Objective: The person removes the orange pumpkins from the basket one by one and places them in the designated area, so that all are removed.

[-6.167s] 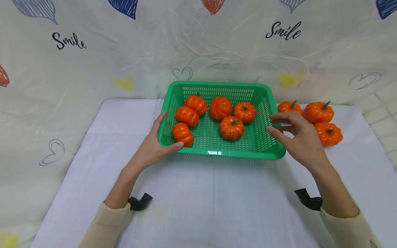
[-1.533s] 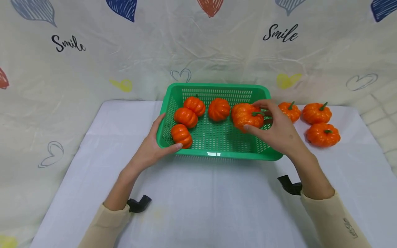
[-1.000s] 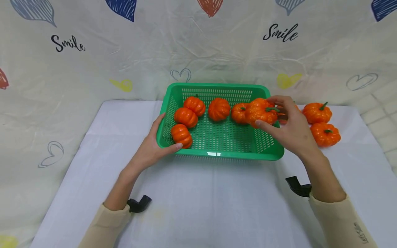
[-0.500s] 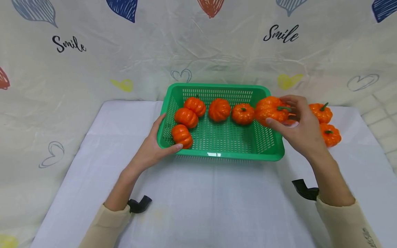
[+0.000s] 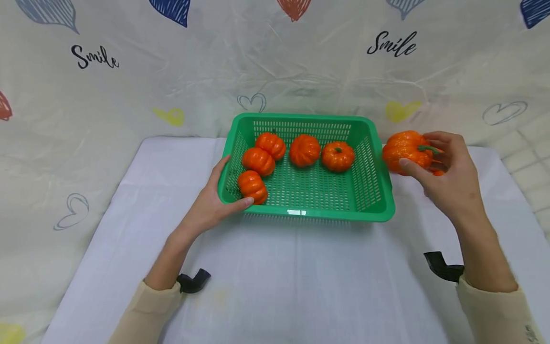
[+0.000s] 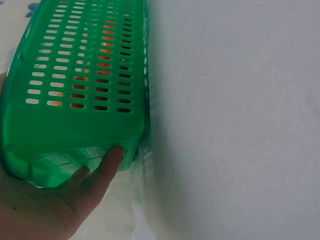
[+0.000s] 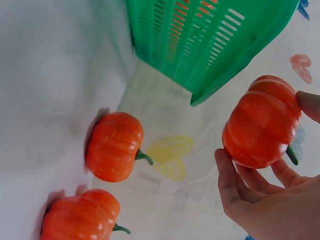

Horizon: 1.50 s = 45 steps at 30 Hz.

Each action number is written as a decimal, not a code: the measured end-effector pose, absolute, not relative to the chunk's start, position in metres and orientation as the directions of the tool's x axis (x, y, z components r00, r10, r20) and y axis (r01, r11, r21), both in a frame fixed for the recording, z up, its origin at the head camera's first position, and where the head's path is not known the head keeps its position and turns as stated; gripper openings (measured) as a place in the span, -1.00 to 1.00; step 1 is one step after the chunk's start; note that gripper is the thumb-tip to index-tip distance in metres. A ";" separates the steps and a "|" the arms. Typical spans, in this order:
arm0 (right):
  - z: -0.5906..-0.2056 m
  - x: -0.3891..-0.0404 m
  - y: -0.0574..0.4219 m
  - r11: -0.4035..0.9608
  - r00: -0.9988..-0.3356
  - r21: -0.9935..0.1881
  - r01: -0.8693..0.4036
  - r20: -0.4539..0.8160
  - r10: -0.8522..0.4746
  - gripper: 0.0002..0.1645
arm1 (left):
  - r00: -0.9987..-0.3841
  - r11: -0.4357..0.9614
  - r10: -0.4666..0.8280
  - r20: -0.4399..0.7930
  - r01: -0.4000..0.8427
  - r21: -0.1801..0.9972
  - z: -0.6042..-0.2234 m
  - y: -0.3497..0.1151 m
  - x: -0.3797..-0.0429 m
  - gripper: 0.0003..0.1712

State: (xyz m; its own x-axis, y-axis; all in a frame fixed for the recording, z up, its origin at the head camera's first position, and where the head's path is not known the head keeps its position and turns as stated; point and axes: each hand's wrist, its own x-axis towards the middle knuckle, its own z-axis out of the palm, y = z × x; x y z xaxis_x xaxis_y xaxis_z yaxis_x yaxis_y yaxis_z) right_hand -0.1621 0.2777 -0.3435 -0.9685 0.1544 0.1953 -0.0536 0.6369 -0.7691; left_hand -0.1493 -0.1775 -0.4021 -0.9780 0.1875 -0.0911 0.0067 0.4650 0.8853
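A green plastic basket (image 5: 301,213) stands on the white-covered table, with several small orange pumpkins (image 5: 338,156) inside. My left hand (image 5: 208,206) grips its left end, thumb over the front rim; in the left wrist view the fingers (image 6: 102,175) reach along the basket's outer wall (image 6: 75,120). Past the right rim, my right hand (image 5: 453,179) holds a pumpkin (image 5: 405,149) with a green stem between thumb and fingers. The right wrist view shows this pumpkin (image 7: 262,122) raised, apart from the basket.
More pumpkins (image 7: 115,146) lie on the cloth right of the basket; in the head view the right hand and its pumpkin mostly hide them. A printed sheet (image 5: 318,62) with "Smile" lettering hangs behind the table (image 5: 275,277).
Earlier the right hand was empty by the right rim. It took the front right pumpkin and carried it rightward out over the rim. The left hand has stayed on the basket.
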 end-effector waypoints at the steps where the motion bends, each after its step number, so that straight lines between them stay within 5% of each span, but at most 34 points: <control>1: -0.344 -0.162 0.280 0.640 -0.970 -0.767 -0.042 0.186 0.159 -0.20 | -0.978 0.464 0.188 -0.090 0.008 0.886 -0.402 -0.177 -0.149 0.29; 20: -0.368 -0.159 0.304 0.660 -0.964 -0.743 0.113 0.080 0.255 -0.13 | -0.977 0.473 0.189 -0.095 0.006 0.881 -0.406 -0.177 -0.152 0.27; 45: -0.390 -0.157 0.316 0.780 -0.990 -0.614 0.122 -0.018 0.141 -0.02 | -0.979 0.472 0.175 -0.107 -0.012 0.881 -0.403 -0.178 -0.150 0.28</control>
State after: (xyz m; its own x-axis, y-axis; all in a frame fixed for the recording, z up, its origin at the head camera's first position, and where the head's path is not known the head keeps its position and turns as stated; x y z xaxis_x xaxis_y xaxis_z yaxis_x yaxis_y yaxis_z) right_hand -0.1566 0.3160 -0.3895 -0.9898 0.1413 -0.0176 0.1223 0.7799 -0.6138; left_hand -0.1500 -0.1775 -0.4028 -0.9787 0.1753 -0.1073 -0.0121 0.4723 0.8814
